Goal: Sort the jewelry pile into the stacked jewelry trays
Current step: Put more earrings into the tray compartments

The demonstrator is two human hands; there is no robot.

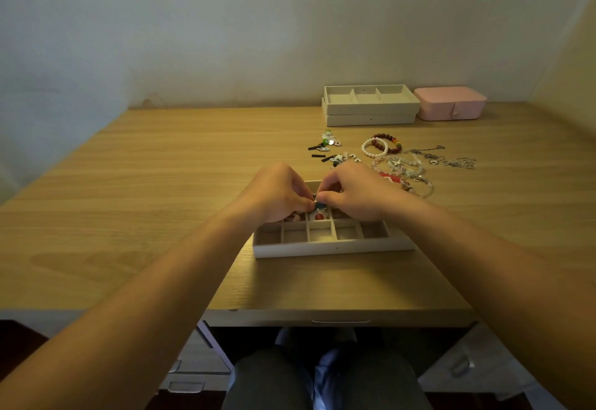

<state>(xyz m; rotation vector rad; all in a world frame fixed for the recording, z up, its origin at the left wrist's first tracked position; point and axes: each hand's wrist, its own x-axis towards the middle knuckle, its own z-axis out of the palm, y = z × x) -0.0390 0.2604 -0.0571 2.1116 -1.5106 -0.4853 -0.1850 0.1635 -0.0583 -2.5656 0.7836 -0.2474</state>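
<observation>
Where our thumbs and forefingers come together, both hands are curled into a pinch on one small piece (319, 205), dark with a touch of blue. It is too tiny for us to say whether it is an earring or a charm. Our left hand (277, 195) takes it from one side and our right hand (351, 195) from the other, just above the far cells of the gridded tray (335, 248). We judge it nearly weightless, hard and smooth, likely with a thin hook or post that would bend or snag. So we would hold it by its solid body and lower it rather than drop it. Directly beneath our fingers, one cell holds red beads (318, 216). Beyond the tray and to our right lies the pile (400, 164): bead bracelets, fine chains that will tangle if dragged, small clips and earrings. Against the wall sit the stacked trays (371, 109), with a pink case (451, 105) just beside them, all on the wooden desk (161, 184).
</observation>
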